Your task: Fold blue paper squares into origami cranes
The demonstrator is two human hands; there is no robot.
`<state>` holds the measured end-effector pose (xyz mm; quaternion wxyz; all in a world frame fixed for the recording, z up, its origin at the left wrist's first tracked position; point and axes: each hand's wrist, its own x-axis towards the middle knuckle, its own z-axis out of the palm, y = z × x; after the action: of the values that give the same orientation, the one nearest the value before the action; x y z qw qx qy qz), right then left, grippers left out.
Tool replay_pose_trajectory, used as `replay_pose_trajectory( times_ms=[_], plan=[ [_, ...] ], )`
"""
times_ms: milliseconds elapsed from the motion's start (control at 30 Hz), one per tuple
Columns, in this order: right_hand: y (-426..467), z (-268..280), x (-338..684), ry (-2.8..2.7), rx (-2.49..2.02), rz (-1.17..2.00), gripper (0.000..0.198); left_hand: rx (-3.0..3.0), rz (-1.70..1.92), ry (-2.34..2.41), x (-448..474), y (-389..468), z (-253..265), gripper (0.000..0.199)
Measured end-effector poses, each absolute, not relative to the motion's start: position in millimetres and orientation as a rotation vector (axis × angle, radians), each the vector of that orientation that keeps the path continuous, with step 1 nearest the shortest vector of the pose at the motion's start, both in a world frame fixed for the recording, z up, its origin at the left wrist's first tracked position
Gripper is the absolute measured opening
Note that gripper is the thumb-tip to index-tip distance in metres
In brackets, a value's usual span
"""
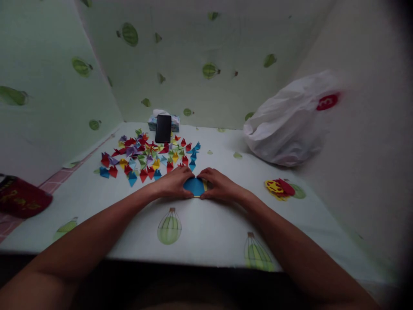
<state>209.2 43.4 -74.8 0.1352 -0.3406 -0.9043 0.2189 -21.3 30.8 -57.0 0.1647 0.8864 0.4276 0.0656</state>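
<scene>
**Two hands pressed on a blue paper**

Both hands meet in the middle of the surface (200, 228), which is covered with a pale green cloth printed with balloon shapes. The left hand (174, 183) and the right hand (219, 185) lie flat, fingers bent slightly inward, pressing down on a blue paper (194, 186) that sits between them. Neither hand is clenched; each pins an edge of the paper against the surface, the fingertips almost touching at the paper's far side. A thin yellow edge shows along the near and right sides of the blue paper, whether a second sheet or its other face cannot be told.

Just beyond the hands, toward the far left, a spread of folded paper pieces (145, 157) in red, blue, yellow, purple and green lies scattered on the surface, the nearest of them just beside the left hand's fingers. At the far edge of that spread a black phone (163, 128) leans upright against a tissue box (176, 122).

To the far right a white plastic bag (287, 125) with a red mark slumps against the wall. Nearer, to the right of the right hand, lies a small red and yellow paper shape (278, 188). At the near left edge, off the cloth, sits a dark red pouch (22, 198).
</scene>
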Motion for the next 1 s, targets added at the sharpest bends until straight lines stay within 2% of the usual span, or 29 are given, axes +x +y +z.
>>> replay_pose_trajectory(
  times_ms=[567, 800, 900, 1000],
  plan=[
    [37, -65, 207, -2.604, -0.998, 0.627, 0.041, 2.527, 0.166, 1.218, -19, 26, -51, 0.052],
    [30, -56, 204, -2.633, -1.016, 0.633, 0.026, 2.649, 0.169, 1.161, -15, 17, -48, 0.031],
    [29, -55, 205, -2.631, -0.988, 0.661, 0.010, 2.609, 0.159, 1.120, -15, 19, -47, 0.017],
    [31, -56, 207, -2.637, -0.954, 0.676, 0.012, 2.593, 0.159, 1.067, -16, 22, -47, 0.012]
  ],
)
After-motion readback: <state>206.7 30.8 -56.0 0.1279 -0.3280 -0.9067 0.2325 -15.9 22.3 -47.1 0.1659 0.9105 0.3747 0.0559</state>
